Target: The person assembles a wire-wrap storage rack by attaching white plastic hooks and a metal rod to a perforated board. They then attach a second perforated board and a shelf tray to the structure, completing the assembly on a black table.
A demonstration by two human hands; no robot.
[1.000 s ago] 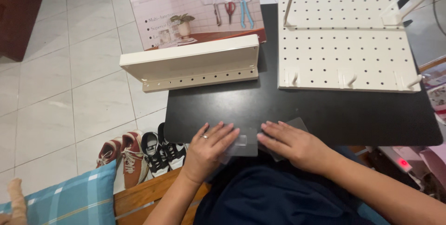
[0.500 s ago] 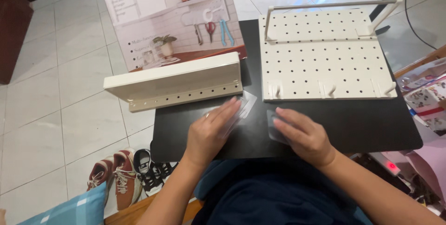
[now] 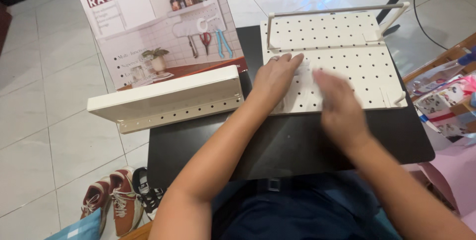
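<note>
- Shoes [image 3: 116, 203] sit on the tiled floor, left of a black table [image 3: 277, 146].
- Right hand [image 3: 339, 103] is blurred above the pegboard's near edge; I cannot tell its grip.
- Left hand [image 3: 275, 79] lies flat, fingers together, on the white pegboard [image 3: 347, 51], with a thin clear bag [image 3: 302, 91] between the hands.
- A white shelf [image 3: 166, 98] lies on the table's left edge.
- A printed box [image 3: 153, 22] stands behind it.

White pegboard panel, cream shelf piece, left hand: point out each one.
White pegboard panel [image 3: 347, 41], head view, on its bare perforated face.
Cream shelf piece [image 3: 163, 96], head view, on its long top face.
Left hand [image 3: 275, 76], head view, on its back.
</note>
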